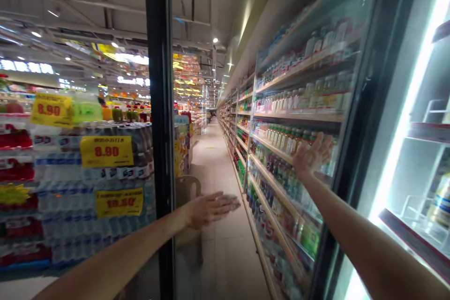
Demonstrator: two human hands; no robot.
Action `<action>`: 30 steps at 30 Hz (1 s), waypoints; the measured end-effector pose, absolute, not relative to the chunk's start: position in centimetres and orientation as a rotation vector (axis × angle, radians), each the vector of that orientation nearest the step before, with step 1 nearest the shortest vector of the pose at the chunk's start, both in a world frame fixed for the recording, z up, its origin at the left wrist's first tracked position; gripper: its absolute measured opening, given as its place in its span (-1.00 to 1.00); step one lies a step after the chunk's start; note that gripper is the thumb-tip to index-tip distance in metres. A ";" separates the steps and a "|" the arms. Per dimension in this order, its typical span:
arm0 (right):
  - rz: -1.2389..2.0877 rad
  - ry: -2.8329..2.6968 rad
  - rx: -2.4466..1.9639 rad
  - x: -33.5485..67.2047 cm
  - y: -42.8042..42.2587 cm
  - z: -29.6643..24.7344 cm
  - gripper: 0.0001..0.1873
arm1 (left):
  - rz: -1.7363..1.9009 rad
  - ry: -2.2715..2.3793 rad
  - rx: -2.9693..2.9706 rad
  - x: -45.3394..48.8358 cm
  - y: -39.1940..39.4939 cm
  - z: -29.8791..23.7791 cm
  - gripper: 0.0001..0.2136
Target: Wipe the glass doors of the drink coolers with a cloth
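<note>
My right hand lies flat with fingers spread against the glass door of a drinks cooler, near the door's dark frame. My left hand reaches forward past the black edge of another open glass door, fingers stretched out and together, holding nothing. Behind the glass on the right, bottles stand in rows on the shelves.
Inside the lit cooler at the far right are mostly bare shelves with one bottle. A long aisle runs ahead between coolers and stacked water packs with yellow price signs. A beige plastic chair stands by the left door.
</note>
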State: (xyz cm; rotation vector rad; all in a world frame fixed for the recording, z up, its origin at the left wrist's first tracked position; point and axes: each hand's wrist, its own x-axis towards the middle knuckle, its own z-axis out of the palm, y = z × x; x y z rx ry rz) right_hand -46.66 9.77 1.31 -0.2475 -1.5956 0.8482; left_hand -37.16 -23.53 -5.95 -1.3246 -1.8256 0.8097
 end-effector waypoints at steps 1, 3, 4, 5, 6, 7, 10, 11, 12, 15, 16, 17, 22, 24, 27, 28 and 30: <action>0.839 -1.593 -0.251 -46.7 9.8 1.3 -0.41 | 0.809 -1.818 -1.348 -37.1 -23.5 -6.3 -0.64; 0.832 -1.599 -0.257 -46.9 9.9 1.2 -0.39 | 0.691 -1.836 -1.162 -37.3 -23.5 -4.7 -0.63; 0.833 -1.605 -0.263 -47.0 9.9 1.1 -0.38 | 0.599 -1.843 -0.998 -37.5 -23.4 -3.2 -0.62; 0.832 -1.614 -0.268 -47.0 9.9 1.1 -0.37 | 0.516 -1.843 -0.842 -37.7 -23.2 -1.9 -0.61; 0.831 -1.624 -0.270 -47.0 9.9 1.1 -0.36 | 0.460 -1.837 -0.735 -37.9 -22.9 -1.0 -0.60; 0.831 -1.631 -0.271 -47.0 10.0 1.1 -0.36 | 0.446 -1.838 -0.707 -38.1 -22.4 -0.9 -0.59; 0.822 -1.637 -0.271 -46.8 9.9 1.2 -0.37 | 0.612 -1.845 -1.039 -38.3 -20.7 -4.9 -0.59; 0.817 -1.642 -0.267 -46.8 9.9 1.2 -0.38 | 0.691 -1.830 -1.196 -38.3 -20.1 -6.8 -0.61; 0.813 -1.645 -0.263 -46.8 9.9 1.2 -0.38 | 0.752 -1.808 -1.312 -38.4 -19.7 -8.2 -0.63; 0.796 -1.650 -0.260 -46.9 10.0 1.2 -0.40 | 0.743 -1.792 -1.290 -38.6 -18.9 -7.4 -0.63; 0.791 -1.651 -0.262 -46.9 10.0 1.2 -0.40 | 0.671 -1.808 -1.161 -38.7 -18.6 -5.5 -0.61; 0.784 -1.652 -0.263 -46.9 10.0 1.2 -0.40 | 0.569 -1.802 -0.997 -38.9 -18.3 -3.4 -0.60; 0.714 -1.679 -0.232 -46.6 10.4 0.8 -0.41 | 0.411 -1.810 -0.790 -40.3 -15.8 -1.4 -0.58; 0.690 -1.687 -0.224 -46.8 10.7 0.6 -0.42 | 0.604 -1.821 -1.141 -40.6 -14.7 -5.1 -0.60; 0.685 -1.668 -0.234 -47.4 11.1 0.3 -0.42 | 0.740 -1.803 -1.403 -41.1 -13.9 -7.5 -0.60; 0.686 -1.660 -0.237 -47.6 11.2 0.2 -0.41 | 0.701 -1.805 -1.356 -41.3 -13.8 -6.7 -0.59; 0.690 -1.657 -0.235 -47.9 11.3 0.2 -0.41 | 0.546 -1.815 -1.120 -41.5 -13.6 -3.5 -0.57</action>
